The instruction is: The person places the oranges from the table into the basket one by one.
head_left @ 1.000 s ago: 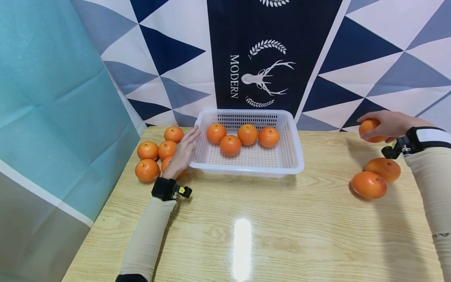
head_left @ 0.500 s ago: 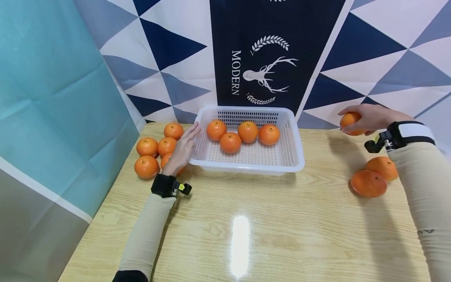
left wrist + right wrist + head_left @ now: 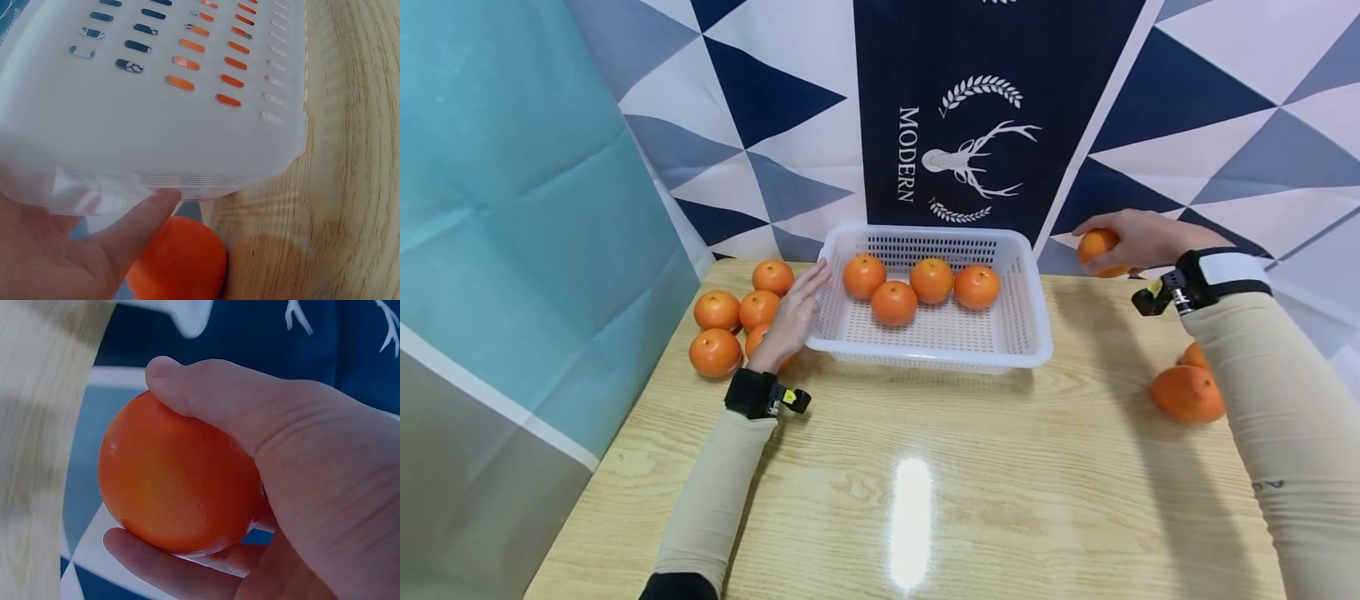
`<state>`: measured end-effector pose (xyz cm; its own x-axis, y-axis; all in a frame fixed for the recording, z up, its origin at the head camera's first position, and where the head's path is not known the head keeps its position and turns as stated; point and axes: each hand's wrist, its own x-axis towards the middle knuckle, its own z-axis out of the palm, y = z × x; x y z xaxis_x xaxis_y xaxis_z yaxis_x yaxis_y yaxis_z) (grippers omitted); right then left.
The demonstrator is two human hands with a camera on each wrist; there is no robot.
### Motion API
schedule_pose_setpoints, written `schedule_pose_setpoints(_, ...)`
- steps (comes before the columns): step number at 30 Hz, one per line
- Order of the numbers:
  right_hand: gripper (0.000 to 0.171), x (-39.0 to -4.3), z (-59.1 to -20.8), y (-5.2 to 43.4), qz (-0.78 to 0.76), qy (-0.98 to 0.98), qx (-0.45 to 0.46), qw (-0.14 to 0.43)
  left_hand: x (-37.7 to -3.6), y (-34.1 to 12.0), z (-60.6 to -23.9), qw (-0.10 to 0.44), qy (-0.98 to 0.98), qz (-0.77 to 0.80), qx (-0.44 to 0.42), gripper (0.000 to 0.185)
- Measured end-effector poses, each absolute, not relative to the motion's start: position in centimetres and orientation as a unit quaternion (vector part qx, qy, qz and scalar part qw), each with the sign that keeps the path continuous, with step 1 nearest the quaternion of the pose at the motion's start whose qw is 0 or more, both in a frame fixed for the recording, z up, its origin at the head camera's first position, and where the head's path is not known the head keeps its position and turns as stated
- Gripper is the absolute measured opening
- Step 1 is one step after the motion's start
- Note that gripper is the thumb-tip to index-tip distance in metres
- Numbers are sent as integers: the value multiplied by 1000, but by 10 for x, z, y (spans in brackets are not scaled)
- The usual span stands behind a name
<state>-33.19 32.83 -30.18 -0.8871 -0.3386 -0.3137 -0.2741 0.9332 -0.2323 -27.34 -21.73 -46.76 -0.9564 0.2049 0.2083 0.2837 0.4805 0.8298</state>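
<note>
Currently: oranges, basket, two hands

R hand (image 3: 1138,242): fingers curled round one orange (image 3: 1097,248), held up in the air just right of basket (image 3: 1033,333), above tabletop (image 3: 970,467). L hand (image 3: 790,321): fingers straight and together, flat vs basket's left wall. Basket: white, 4 oranges (image 3: 925,287) inside. Left pile (image 3: 730,321) beside L hand. 2 more oranges (image 3: 1187,392) near R forearm.

A light wooden table (image 3: 925,467) carries a white basket (image 3: 1033,333), five oranges (image 3: 716,352) clustered just left of it, two oranges (image 3: 1186,393) well right.
</note>
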Motion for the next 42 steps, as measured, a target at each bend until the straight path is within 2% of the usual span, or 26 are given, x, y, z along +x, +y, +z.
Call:
schedule_pose_setpoints(3,63,-330,-297,312,-86,967,-160,177,-294,-227,-492,49,-858,-488,-151,67)
schedule_pose_setpoints(17,65,-329,-283,256,-60,964,-201,162,-294,-225,-488,56,-862,-482,-150,66)
schedule_pose_setpoints(26,66,-320,-281,221,-46,962,-217,160,-277,-220,-471,56,-863,-479,-151,66)
schedule_pose_setpoints(42,63,-302,-294,164,-59,936,-300,176,-289,-223,-488,63,-861,-481,-156,69)
